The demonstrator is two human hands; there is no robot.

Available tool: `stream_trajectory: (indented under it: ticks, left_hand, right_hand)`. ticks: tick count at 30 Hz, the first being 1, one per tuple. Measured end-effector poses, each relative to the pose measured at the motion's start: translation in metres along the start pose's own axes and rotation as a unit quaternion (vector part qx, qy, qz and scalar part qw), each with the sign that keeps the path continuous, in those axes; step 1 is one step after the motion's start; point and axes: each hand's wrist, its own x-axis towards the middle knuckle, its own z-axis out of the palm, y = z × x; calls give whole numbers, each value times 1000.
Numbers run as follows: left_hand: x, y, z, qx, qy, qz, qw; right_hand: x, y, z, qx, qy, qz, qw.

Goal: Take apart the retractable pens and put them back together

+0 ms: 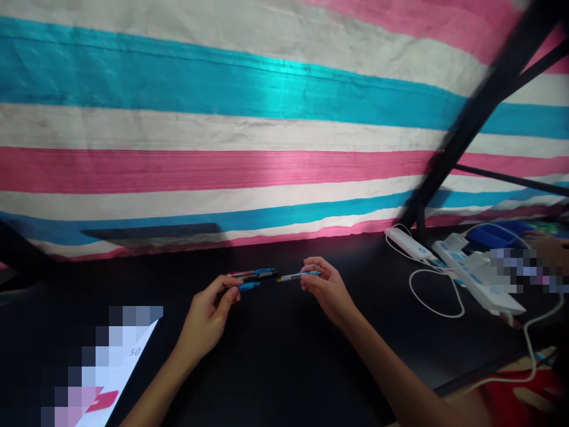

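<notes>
My left hand [213, 308] is closed, pinching a small blue pen cap [249, 286] between thumb and fingers. My right hand [326, 290] grips a pen [291, 277] with a clear barrel and a blue end; its tip points left, toward the cap. The pen and the cap are held apart, just above the black table [275, 367]. Behind the left fingertips lie a few more pens [253, 273], with red, dark and blue parts, partly hidden by that hand.
On the right are a white power strip [480, 276], a white adapter [406, 244] and looping white cables [460, 314]. A blue tray-like object [498, 234] sits behind them, near another person's hand [551, 249]. A partly blurred white sheet [133, 362] shows at lower left. Striped sheeting [222, 172] hangs behind.
</notes>
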Motion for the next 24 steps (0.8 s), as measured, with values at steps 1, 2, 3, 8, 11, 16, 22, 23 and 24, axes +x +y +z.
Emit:
stream_trajectory:
  ticks: [1, 2, 3, 8, 11, 16, 22, 23, 24]
  left_hand:
    - [0, 0, 0, 0, -1, 1, 1000]
    - [0, 1, 0, 0, -1, 2, 1000]
    - [0, 2, 1, -1, -3, 4, 1000]
    - [-2, 6, 7, -3, -26, 10, 1000]
    - [-3, 7, 11, -4, -45, 14, 999]
    - [-4, 7, 12, -18, -57, 13, 998]
    - [-4, 3, 10, -40, -49, 9, 998]
    - [-4, 3, 10, -40, -46, 11, 998]
    - [-4, 2, 10, -41, -45, 15, 998]
  right_hand:
    - [0, 0, 0, -3, -2, -2, 1000]
    - [0, 1, -1, -9, -5, -5, 1000]
    - [0, 1, -1, -16, -8, -9, 1000]
    - [-2, 8, 1, -82, -41, -35, 995]
    - [-4, 13, 2, -132, -65, -37, 988]
    - [-4, 15, 2, -179, -77, -43, 980]
    - [-5, 14, 4, -251, -67, -42, 965]
    - [-6, 15, 4, -257, -71, -28, 963]
    - [-7, 15, 5, -260, -77, -11, 963]
